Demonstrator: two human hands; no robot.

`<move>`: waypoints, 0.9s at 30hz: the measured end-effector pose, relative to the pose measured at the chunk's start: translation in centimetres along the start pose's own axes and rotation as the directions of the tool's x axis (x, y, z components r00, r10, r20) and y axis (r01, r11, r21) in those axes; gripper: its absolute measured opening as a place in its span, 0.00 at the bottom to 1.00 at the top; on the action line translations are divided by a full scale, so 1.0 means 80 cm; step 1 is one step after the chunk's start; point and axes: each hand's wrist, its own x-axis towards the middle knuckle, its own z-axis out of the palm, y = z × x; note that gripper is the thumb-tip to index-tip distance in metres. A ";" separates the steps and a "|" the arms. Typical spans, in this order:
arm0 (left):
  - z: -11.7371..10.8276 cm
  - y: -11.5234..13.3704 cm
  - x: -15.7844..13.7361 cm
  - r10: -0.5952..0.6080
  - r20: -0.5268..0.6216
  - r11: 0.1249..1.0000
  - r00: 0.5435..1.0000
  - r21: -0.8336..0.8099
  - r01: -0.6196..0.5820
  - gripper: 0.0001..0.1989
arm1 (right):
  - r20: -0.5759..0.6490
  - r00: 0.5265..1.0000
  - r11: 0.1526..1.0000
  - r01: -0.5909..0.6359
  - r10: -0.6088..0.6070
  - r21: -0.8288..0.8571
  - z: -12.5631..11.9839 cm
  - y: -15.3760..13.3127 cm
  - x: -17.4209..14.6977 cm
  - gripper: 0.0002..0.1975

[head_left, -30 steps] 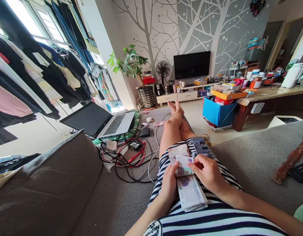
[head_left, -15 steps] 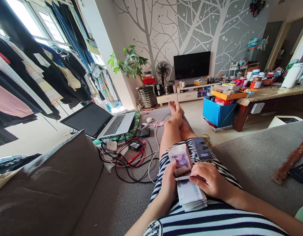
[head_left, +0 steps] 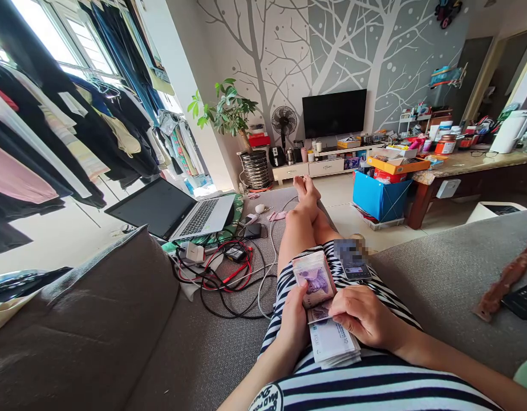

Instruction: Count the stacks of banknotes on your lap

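Observation:
On my lap a thick stack of purple banknotes (head_left: 315, 275) rests in my left hand (head_left: 295, 315), its thumb lying on the top note. My right hand (head_left: 364, 317) is closed in a pinch on the right end of a single banknote (head_left: 318, 313), tilted just below the stack. Beneath that note lies a fanned pile of banknotes (head_left: 334, 343) with a paler side up, against the striped clothing (head_left: 383, 377). A phone (head_left: 356, 270) lies on my thigh beyond the right hand, its upper part blurred out.
An open laptop (head_left: 203, 217) sits on the sofa (head_left: 221, 354) at left, with tangled cables (head_left: 242, 274) nearer me. A remote control (head_left: 522, 299) lies at far right. Beyond the sofa stand a blue box (head_left: 377, 197) and a cluttered table (head_left: 460, 165).
The note in my right hand has tipped so its purple face shows, where only a thin pale edge showed before. My left hand and its stack have barely moved.

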 end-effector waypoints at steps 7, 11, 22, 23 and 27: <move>0.011 0.010 -0.006 -0.106 -0.025 0.985 0.994 -0.137 0.102 0.12 | 0.040 0.999 1.000 -0.026 0.025 0.017 0.000 -0.001 -0.002 0.09; 0.014 0.013 -0.007 -0.147 -0.064 0.977 0.987 -0.165 0.135 0.11 | 0.044 0.999 0.999 -0.024 0.023 0.025 0.001 0.000 -0.003 0.09; 0.010 0.009 -0.008 -0.133 -0.055 0.982 0.990 -0.146 0.124 0.09 | 0.048 0.999 0.999 -0.023 0.021 0.033 0.002 0.002 -0.006 0.11; 0.010 0.009 -0.008 -0.129 -0.056 0.982 0.990 -0.145 0.120 0.09 | 0.049 0.999 0.999 -0.021 0.019 0.036 0.002 0.003 -0.006 0.12; 0.009 0.009 -0.007 -0.111 -0.031 0.982 0.993 -0.155 0.104 0.09 | 0.066 0.998 0.999 -0.012 0.009 0.047 0.003 0.002 -0.006 0.15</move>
